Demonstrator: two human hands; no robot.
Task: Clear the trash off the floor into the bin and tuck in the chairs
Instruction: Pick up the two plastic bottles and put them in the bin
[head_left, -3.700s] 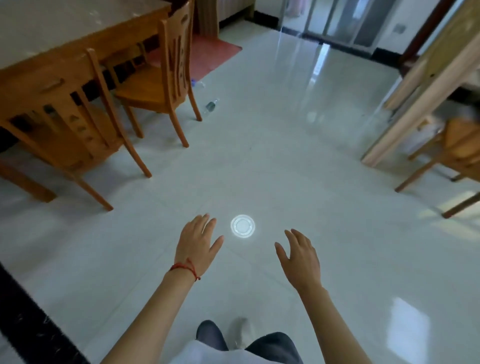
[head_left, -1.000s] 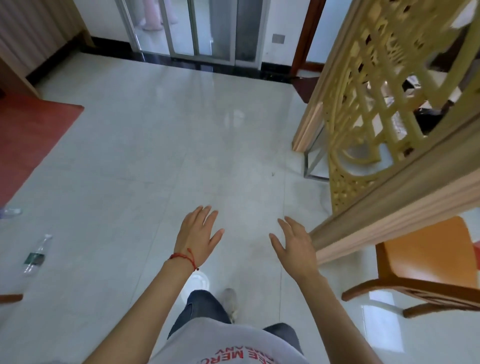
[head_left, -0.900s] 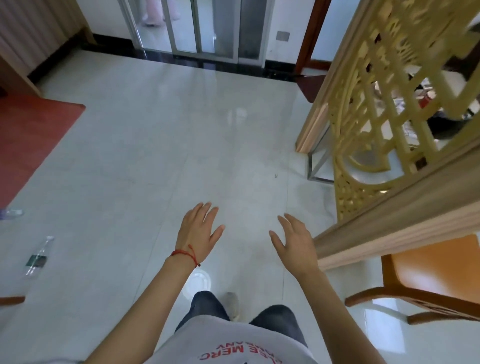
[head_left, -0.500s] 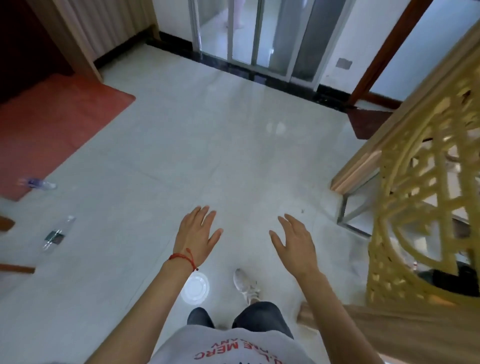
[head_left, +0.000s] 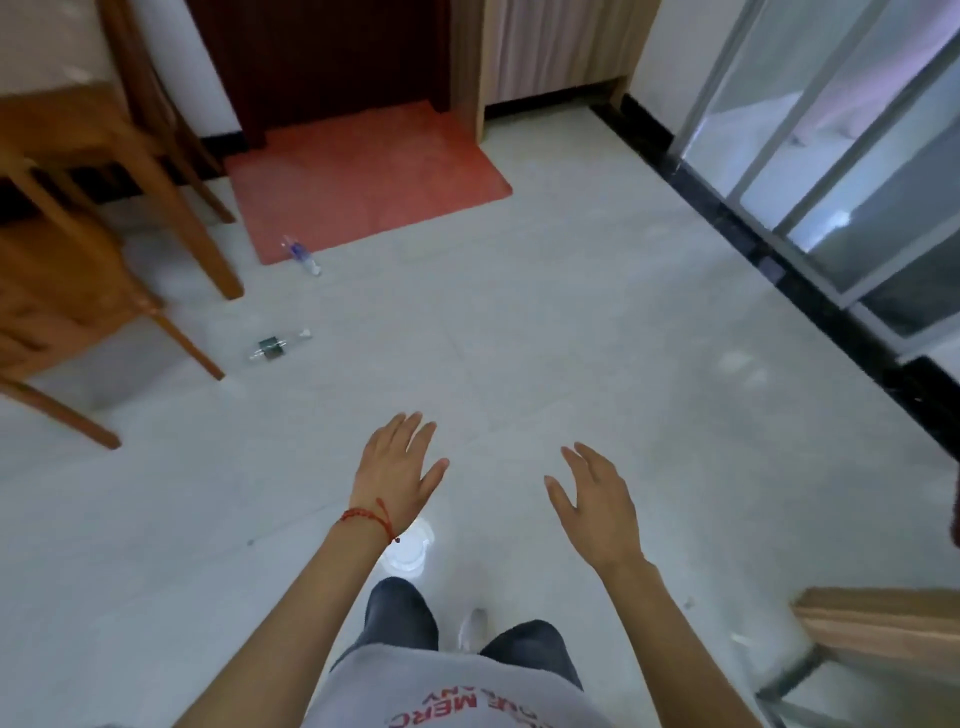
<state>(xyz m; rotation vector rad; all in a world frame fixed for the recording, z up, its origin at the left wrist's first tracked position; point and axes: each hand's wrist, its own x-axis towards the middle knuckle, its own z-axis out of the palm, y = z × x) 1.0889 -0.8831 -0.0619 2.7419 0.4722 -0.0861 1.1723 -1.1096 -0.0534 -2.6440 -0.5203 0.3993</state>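
At far left two wooden chairs (head_left: 78, 291) stand on the pale tiled floor (head_left: 519, 338), with a clear plastic bottle (head_left: 278, 345) lying near their legs and a smaller bottle (head_left: 303, 257) at the edge of the red mat (head_left: 363, 176). The left hand (head_left: 397, 467), red string (head_left: 369, 517) at its wrist, hovers with fingers spread and empty above a round white lid (head_left: 408, 551) on the floor. The right hand (head_left: 597, 499) is likewise spread and empty, with the sliding glass door (head_left: 831, 156) at far right.

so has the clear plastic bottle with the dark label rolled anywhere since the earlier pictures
No. The clear plastic bottle with the dark label lies on the pale floor by the wooden chair's leg, as before. Only the camera turned.
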